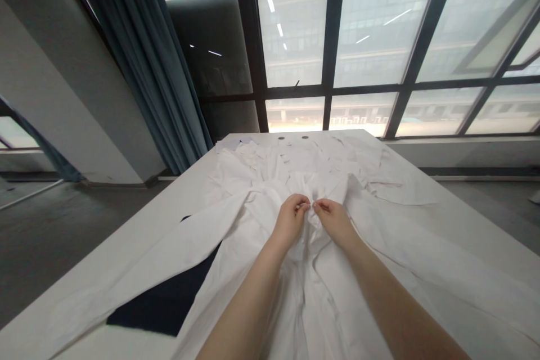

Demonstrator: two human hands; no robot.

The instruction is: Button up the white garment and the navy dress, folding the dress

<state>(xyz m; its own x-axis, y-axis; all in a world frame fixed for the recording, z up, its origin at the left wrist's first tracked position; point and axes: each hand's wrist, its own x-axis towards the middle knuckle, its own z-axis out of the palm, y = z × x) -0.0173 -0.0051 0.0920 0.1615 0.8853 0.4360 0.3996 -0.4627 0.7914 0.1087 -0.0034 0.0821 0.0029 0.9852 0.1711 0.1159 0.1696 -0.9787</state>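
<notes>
I've got left hand (292, 216) and right hand (335, 219) pinching the white garment (248, 244), which spreads around my tight grip on the table (162, 214). Pinched bit's hard to make out; near end's cut off.

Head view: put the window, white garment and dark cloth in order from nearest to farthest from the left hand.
1. White garment: pinched by the left hand.
2. Dark cloth: to the left, partly under the garment.
3. Window: ahead, beyond the table.
</notes>
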